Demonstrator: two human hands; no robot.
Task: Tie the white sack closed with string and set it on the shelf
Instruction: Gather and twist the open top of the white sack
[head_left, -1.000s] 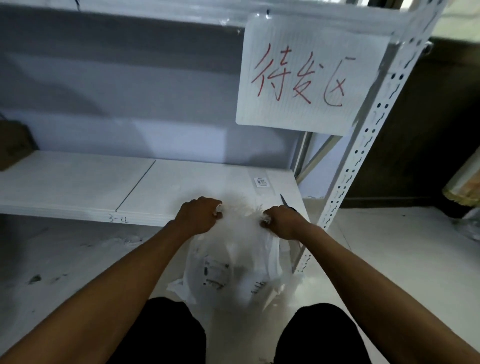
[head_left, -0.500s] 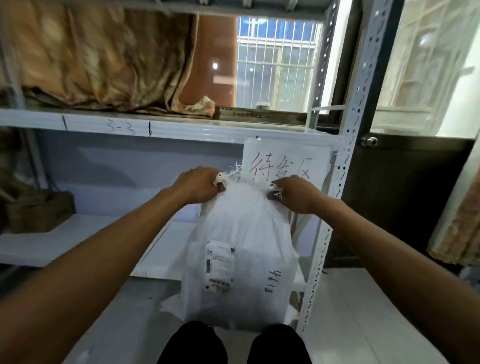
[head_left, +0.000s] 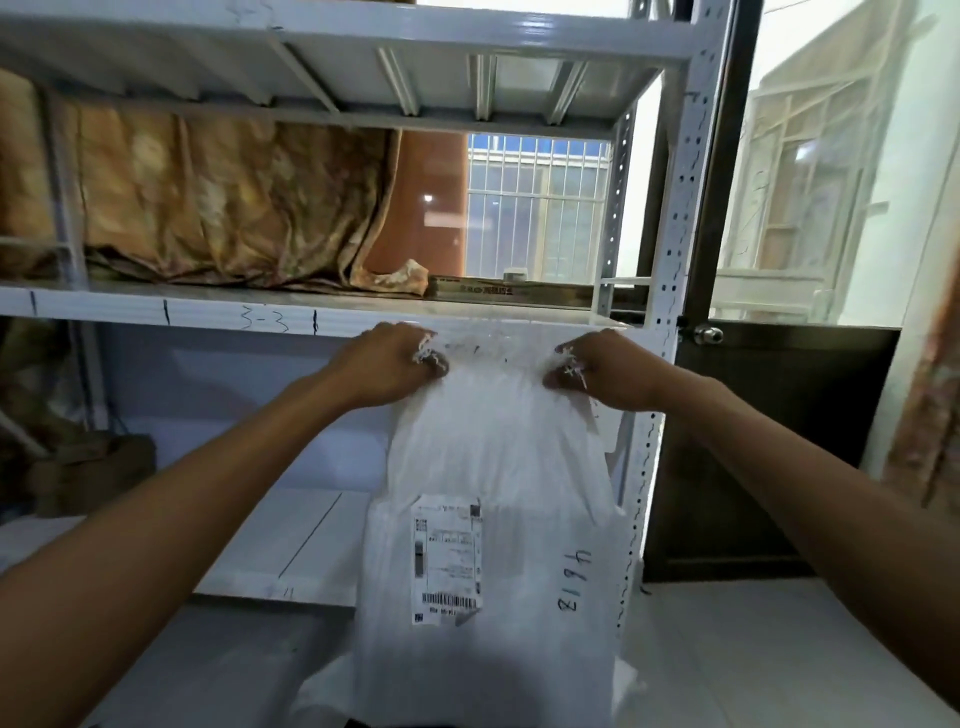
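Observation:
A white woven sack (head_left: 498, 467) hangs upright in front of me, with a shipping label and a handwritten number on its face. My left hand (head_left: 387, 364) grips the frayed top edge at its left corner. My right hand (head_left: 605, 369) grips the same edge at the right corner. The sack's mouth is stretched flat between both hands, level with the front edge of the white shelf (head_left: 208, 317) marked "3-3". No string is visible.
A lower white shelf board (head_left: 291, 545) lies behind the sack. The metal rack's perforated upright (head_left: 675, 218) stands just right of the sack. Brown cloth (head_left: 218, 208) and a flat box (head_left: 509, 288) sit on the upper shelf. A dark door (head_left: 769, 441) is at right.
The sack has been lifted from near the floor up to the height of the "3-3" shelf. Both hands kept their grip and moved apart, and my view tilted upward.

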